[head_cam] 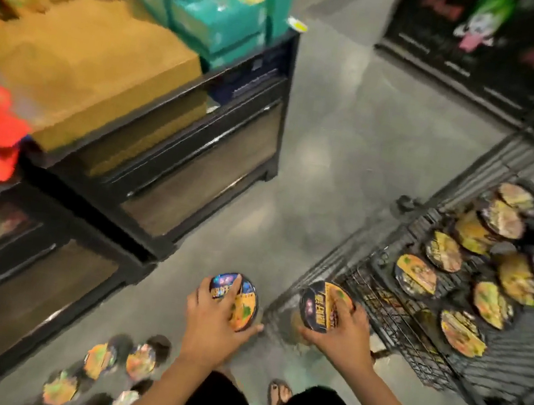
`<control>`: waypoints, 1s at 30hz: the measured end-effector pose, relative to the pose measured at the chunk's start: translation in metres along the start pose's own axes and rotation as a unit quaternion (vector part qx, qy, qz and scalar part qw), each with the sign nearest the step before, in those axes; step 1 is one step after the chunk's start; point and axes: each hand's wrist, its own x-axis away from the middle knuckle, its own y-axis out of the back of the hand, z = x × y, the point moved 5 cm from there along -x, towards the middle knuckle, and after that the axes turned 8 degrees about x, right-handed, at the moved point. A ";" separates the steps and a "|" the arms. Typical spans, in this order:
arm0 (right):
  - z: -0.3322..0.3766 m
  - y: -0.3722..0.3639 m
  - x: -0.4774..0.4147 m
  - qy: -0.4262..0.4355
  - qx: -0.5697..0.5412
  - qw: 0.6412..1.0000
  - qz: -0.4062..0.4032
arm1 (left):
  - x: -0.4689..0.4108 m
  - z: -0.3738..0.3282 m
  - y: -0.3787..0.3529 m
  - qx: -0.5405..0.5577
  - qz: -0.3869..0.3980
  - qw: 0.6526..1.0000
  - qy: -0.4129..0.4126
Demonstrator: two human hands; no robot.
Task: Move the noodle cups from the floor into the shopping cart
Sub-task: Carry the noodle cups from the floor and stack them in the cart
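Head view — your hands: you are gripping one noodle cup in each hand, both raised above the floor (331,135).
Left hand (214,315): its fingers (235,284) are spreading over the lid of the left cup (238,302), with the thumb wrapping the near side — so it is holding that cup from above.
Right hand (345,332): its fingers (333,302) are lying across the lid of the right cup (320,309), clasping it; this cup is hovering just beside the near corner of the shopping cart (392,307).
Shopping cart: a black wire basket is sitting at your right, and a batch of cups in the cart (477,268) is resting inside, some lying flat with lids up and others tilting on their sides.
Cups on the floor (108,376): a cluster is waiting at your lower left, close to your leg and blurred, so I cannot tell their exact count.
Display stand (174,160): a dark shelving unit is standing at your left, carrying brown bags (82,63) and teal boxes (217,18).
Far shelf (489,51): a dark rack of goods is running across the top right, well apart from your hands.
Your foot (278,396): a sandalled foot is showing between your dark-clothed legs.
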 end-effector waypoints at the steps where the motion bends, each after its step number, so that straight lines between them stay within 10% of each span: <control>1: 0.005 0.005 -0.005 -0.018 -0.015 1.000 -0.014 | -0.021 -0.007 0.004 0.008 0.010 0.999 -0.030; 16: -0.018 0.101 -0.004 -0.287 -0.227 0.873 -0.322 | -0.184 -0.220 -0.001 0.017 0.155 0.908 -0.388; 22: -0.102 0.143 -0.017 -0.395 -0.258 0.809 -0.350 | -0.180 -0.314 -0.050 -0.004 0.209 0.835 -0.509; 30: -0.220 0.197 -0.078 -0.430 -0.251 0.814 -0.300 | -0.204 -0.426 -0.136 -0.072 0.260 0.827 -0.494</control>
